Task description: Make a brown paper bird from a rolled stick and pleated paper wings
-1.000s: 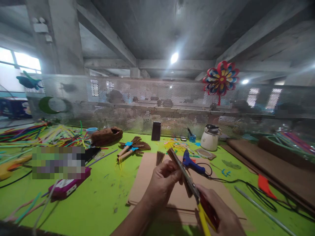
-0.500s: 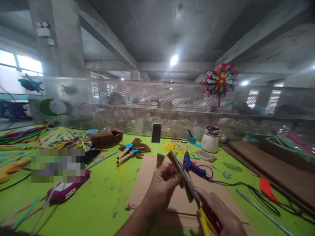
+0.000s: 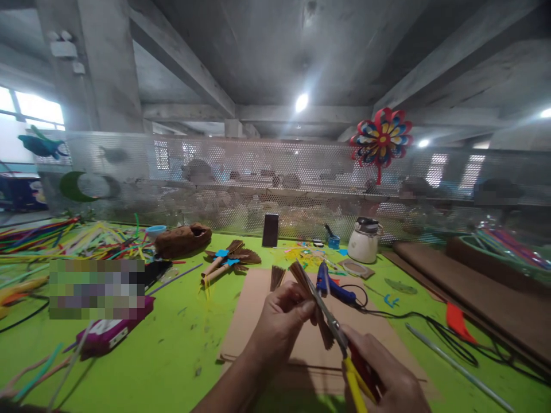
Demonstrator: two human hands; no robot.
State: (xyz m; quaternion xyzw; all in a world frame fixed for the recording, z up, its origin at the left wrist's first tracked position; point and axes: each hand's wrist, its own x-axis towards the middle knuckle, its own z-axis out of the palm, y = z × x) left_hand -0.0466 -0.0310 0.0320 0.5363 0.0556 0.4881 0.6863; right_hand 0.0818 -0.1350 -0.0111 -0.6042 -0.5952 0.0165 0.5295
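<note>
In my left hand (image 3: 279, 318), thumb and fingers pinch a narrow brown fringed paper piece (image 3: 323, 332). My right hand (image 3: 385, 370) is wrapped round the handles of scissors (image 3: 334, 328), one handle yellow and the other dark red. The metal blades run along the fringed piece and look nearly closed; whether they cut into it I cannot tell. Both hands are above flat cardboard sheets (image 3: 245, 321). Just beyond my left fingers shows another brown fringed piece (image 3: 278, 277). A blue glue gun (image 3: 340, 291) lies past the scissors, its cable trailing right.
On the green table (image 3: 181, 344) lie paper-roll figures with brown wings (image 3: 232, 258), a purple power strip (image 3: 116, 330) and coloured strips (image 3: 99, 244) at left. A phone (image 3: 271, 230) and white jug (image 3: 364, 240) stand behind. Brown sheets (image 3: 465, 281) and a metal rod (image 3: 456, 364) are right.
The whole view has shifted slightly, so the table things appear a little further left. Both hands keep their grips, and the scissors stay along the fringed piece.
</note>
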